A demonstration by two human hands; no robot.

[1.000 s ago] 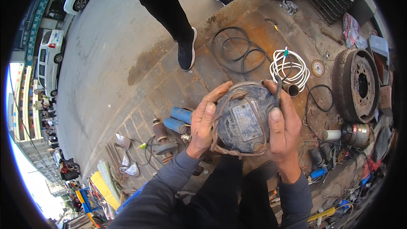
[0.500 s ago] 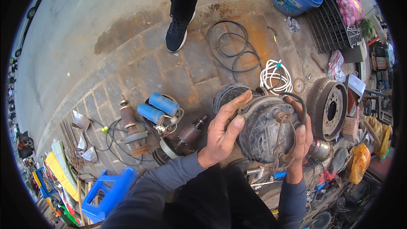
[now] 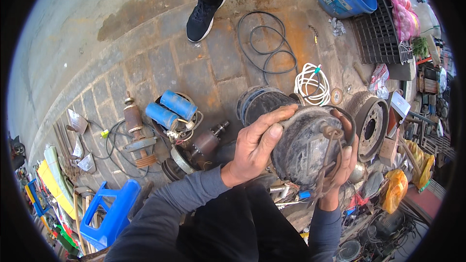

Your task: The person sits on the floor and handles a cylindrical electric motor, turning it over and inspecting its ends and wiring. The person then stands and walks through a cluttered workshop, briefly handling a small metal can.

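Observation:
Between my two hands is a grimy grey, round metal housing [image 3: 301, 160], drum-like, with a rusty bent handle [image 3: 331, 138] on its face and a thick black cable [image 3: 353, 128] looping over its right side. My left hand [image 3: 252, 148] presses on its left rim, thumb and fingers spread along the upper edge. On the right side, my right hand [image 3: 345, 165] wraps around it near the handle, its fingers partly hidden by the cable. Just behind lies a dark ribbed cylindrical part [image 3: 262, 106]. The housing's underside cannot be seen.
To the left lie two rusty motor rotors [image 3: 206, 143], blue cylinders [image 3: 177, 104] with wires, and a blue plastic stool [image 3: 109, 211]. A coil of white cable [image 3: 310, 85] and a rusty wheel rim [image 3: 373, 125] sit at right. Ahead stands a person's shoe [image 3: 200, 22].
The whole view has shifted, so ground objects appear farther left. Both hands stay on the housing, which seems turned slightly, its handle now hanging a little differently.

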